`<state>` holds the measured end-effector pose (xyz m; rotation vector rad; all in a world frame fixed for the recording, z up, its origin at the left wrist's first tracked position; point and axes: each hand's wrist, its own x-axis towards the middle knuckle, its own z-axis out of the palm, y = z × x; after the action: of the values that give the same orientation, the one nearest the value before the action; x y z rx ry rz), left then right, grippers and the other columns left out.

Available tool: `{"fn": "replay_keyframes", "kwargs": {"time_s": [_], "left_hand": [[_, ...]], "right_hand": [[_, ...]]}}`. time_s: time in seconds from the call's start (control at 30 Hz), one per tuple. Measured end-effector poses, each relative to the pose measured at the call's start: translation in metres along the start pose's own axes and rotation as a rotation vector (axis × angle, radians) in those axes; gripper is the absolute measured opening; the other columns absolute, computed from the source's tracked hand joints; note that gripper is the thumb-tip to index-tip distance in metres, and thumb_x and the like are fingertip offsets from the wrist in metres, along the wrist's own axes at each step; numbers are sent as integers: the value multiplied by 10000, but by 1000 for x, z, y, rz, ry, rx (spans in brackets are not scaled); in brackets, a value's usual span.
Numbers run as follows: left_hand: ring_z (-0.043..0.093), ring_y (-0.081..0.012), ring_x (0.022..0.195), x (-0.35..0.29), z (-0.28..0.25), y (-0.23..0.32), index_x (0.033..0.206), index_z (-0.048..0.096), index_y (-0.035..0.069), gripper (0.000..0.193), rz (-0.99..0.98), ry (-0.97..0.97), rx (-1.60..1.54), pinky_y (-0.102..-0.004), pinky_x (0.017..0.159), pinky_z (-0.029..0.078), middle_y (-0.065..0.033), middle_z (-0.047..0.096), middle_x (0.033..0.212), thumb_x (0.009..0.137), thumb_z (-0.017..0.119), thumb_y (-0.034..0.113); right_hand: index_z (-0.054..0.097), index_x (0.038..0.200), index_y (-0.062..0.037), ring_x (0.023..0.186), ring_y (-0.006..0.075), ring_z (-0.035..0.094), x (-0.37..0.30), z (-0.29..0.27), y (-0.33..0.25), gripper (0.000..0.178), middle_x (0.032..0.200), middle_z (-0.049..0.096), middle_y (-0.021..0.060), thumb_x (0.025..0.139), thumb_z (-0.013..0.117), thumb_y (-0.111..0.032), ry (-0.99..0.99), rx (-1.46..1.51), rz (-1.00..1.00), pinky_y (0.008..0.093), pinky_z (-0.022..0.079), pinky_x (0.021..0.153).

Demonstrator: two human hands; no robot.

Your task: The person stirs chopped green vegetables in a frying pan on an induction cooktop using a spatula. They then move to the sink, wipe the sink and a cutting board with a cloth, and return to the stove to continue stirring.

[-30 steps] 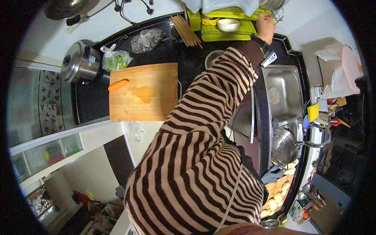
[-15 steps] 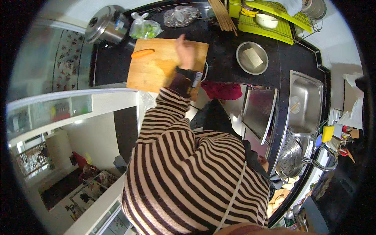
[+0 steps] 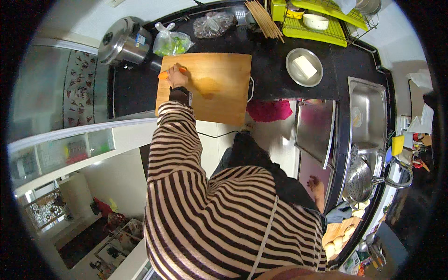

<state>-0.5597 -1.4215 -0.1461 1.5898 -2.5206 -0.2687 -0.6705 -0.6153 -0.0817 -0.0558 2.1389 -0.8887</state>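
Observation:
A carrot [image 3: 163, 75] lies at the left end of the wooden cutting board [image 3: 219, 88]. My left hand [image 3: 176, 76] is closed over the middle of the carrot, with orange showing on both sides of the fingers. A damp patch marks the board to the right of this hand. My right hand [image 3: 316, 187] hangs low in front of the cabinet, away from the counter, with its fingers loosely apart and nothing visible in them. To the board's right, a metal bowl [image 3: 290, 74] holds a white block of what looks like tofu [image 3: 305, 66].
Behind the board are a bag of green vegetables [image 3: 173, 43] and another plastic bag [image 3: 213, 24]. A steel pot [image 3: 122, 44] stands at left, wooden chopsticks [image 3: 263, 21] and a green dish rack [image 3: 315, 36] at the back. At right are a sink [image 3: 367, 100] and colander [image 3: 358, 181].
My left hand has moved left across the board and taken hold of the carrot. My right hand shows more fully at lower right. The whole view has shifted slightly.

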Motion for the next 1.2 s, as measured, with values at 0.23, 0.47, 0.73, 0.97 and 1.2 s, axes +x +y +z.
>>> {"fn": "replay_keyframes", "kwargs": {"time_s": [0.23,0.47,0.73,0.97,1.2], "left_hand": [[416,-287,1217,8,-9,1,1163,576,177,433,34,116,191,-601,985,260,-108,497,1189,779,646,366],[478,-119,598,-53,-79,-56,820,522,34,48,-163,42,-1332,-311,552,426,1,518,718,856,538,62],[515,-122,573,-114,-61,-186,914,597,31,272,-599,-47,-962,-286,496,418,-18,584,743,751,794,122],[533,-139,565,-117,-86,-173,950,570,25,235,-519,-524,-1109,-266,493,413,-21,588,737,830,712,169],[543,-136,522,-163,-132,-105,1032,585,-9,264,-468,-540,-956,-266,455,451,-51,598,733,819,673,120]], "right_hand": [[564,1191,12,816,156,615,89,96,-187,310,898,658,96,916,573,-130,-82,-143,-271,298,493,743],[523,1241,10,959,163,609,185,244,-285,435,1067,641,97,952,557,-314,-450,219,-280,314,502,802],[583,1180,17,985,176,619,160,276,-320,565,1115,644,111,879,625,-458,-271,392,-112,335,496,810],[695,1014,-33,829,155,646,109,251,-365,464,883,699,65,803,722,-445,-122,433,-129,329,499,762],[691,1063,-58,845,96,614,119,183,-305,349,942,682,-6,810,755,-291,-221,609,-69,285,489,753]]}}
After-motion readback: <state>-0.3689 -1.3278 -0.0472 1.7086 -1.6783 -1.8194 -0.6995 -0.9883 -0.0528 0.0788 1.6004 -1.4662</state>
